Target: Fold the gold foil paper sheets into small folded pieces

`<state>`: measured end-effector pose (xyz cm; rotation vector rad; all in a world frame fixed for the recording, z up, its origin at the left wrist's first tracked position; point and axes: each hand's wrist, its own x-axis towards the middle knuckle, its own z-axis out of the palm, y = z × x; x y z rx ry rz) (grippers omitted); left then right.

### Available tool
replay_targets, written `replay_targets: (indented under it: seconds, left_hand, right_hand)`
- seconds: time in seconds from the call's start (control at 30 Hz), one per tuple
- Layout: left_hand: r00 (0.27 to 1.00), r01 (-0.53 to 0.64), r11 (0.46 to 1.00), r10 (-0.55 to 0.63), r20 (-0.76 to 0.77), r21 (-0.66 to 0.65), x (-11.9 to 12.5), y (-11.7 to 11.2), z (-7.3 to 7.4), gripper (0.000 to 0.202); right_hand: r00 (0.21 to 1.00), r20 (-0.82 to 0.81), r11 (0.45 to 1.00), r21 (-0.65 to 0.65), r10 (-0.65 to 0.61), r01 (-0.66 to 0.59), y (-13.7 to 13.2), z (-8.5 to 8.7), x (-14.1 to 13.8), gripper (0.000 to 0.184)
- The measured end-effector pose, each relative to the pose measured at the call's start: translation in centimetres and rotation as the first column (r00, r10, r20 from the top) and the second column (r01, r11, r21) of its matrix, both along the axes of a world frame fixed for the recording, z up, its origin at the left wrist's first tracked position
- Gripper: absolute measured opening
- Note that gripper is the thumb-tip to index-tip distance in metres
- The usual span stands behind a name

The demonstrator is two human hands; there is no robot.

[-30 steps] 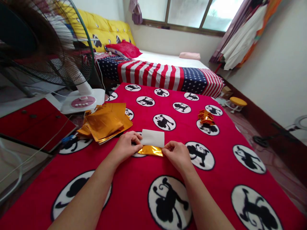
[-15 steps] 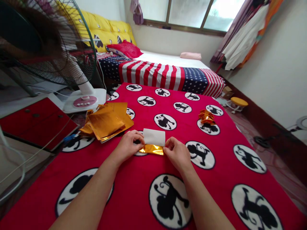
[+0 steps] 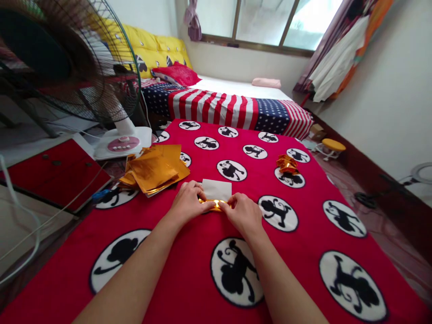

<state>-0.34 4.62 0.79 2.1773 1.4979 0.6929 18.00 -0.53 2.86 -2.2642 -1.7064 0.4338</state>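
A sheet of gold foil paper [image 3: 216, 191] with a white back lies on the red monkey-print blanket [image 3: 189, 265]. Its near edge is folded over, so a narrow gold strip shows between my hands. My left hand [image 3: 189, 204] presses the left part of that fold with its fingers curled down on it. My right hand [image 3: 241, 214] pinches the right part, fingertips close to the left hand's. A stack of loose gold sheets [image 3: 155, 169] sits to the left. A small folded gold piece [image 3: 285, 164] rests further off on the right.
A standing fan [image 3: 67, 67] and its white base [image 3: 122, 143] stand at the left, beside a red cabinet top [image 3: 50, 168]. A bed with a flag-pattern cover [image 3: 229, 105] lies beyond the blanket. A small yellow stool [image 3: 333, 146] is on the floor at right.
My hands have drawn closer together over the folded edge. The visible gold strip has become narrower and the white part shorter. The view has tilted slightly.
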Motion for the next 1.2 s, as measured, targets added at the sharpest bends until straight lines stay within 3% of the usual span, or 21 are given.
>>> replay_targets:
  seconds: [0.33,0.7,1.0,1.2]
  left_hand:
    - [0.995,0.089,0.996,-0.089,0.053,-0.001,-1.3,0.6,-0.9,0.032]
    - [0.998,0.042,0.998,-0.040,-0.054,0.046,-0.3,0.0,-0.5,0.045]
    - [0.995,0.100,0.995,-0.100,0.010,0.010,-1.2,0.6,-1.0,0.036]
    - [0.987,0.161,0.982,-0.158,0.039,-0.093,-1.8,1.0,-0.1,0.028]
  right_hand:
    - [0.998,-0.003,0.998,-0.034,0.058,-0.058,-0.4,0.4,0.3,0.036]
    - [0.992,0.106,0.998,0.016,0.067,-0.069,-0.8,0.0,-1.1,0.054]
    - [0.996,0.029,0.997,-0.022,0.080,-0.080,-0.4,0.3,0.0,0.031]
    - [0.987,-0.103,0.992,-0.027,0.121,-0.124,-0.1,0.1,1.4,0.023]
